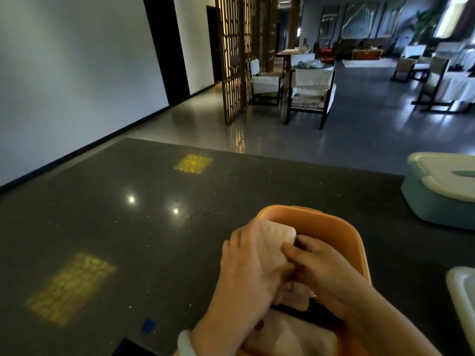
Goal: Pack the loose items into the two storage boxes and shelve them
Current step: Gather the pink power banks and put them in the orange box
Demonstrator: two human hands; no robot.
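Note:
An orange storage box (331, 222) stands open on the dark table right in front of me. Over its near left part both hands hold a pale pink soft pouch (279, 238). My left hand (246, 268) grips the pouch from the left, fingers wrapped over its edge. My right hand (318, 268) pinches it from the right, fingers curled on its surface. Another pale pink item (293, 335) lies low in the box near me. A teal storage box (437, 204) with a cream lid on top sits at the table's right edge.
A cream lid or box edge (462, 291) shows at the far right. A small blue piece (148, 326) lies on the dark speckled table (128, 240), a dark flat object (131, 349) at the bottom edge. Chairs (308, 93) and a wooden screen (234, 57) stand beyond.

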